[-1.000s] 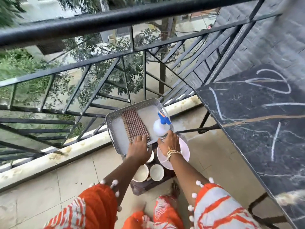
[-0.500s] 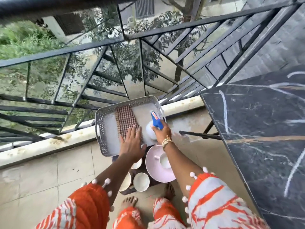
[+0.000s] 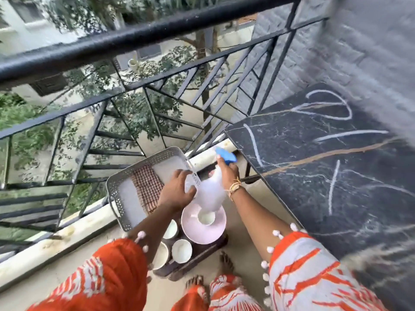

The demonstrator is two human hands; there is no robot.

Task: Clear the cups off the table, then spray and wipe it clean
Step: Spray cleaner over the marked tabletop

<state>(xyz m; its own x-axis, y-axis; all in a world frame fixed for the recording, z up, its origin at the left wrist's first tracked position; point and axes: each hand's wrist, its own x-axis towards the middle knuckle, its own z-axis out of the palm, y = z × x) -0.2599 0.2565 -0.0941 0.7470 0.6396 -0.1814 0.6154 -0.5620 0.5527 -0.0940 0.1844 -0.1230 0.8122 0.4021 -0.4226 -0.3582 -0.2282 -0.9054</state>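
While gripped at the neck by right hand (image 3: 228,173), spray bottle (image 3: 212,194) raised above pink plate (image 3: 203,230) and cups (image 3: 182,250), at 9 o'clock from black marble table (image 3: 325,167). Left hand (image 3: 177,190), fingers spread, over perforated tray (image 3: 134,189) beside checked cloth (image 3: 147,187).

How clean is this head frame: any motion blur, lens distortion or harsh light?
Head view: soft daylight, no hard shadows. The spray bottle in the right hand is motion-smeared; the right edge and the wall are streaked. Wide-angle bending curves the railing. The checked cloth and marble table stay legible.
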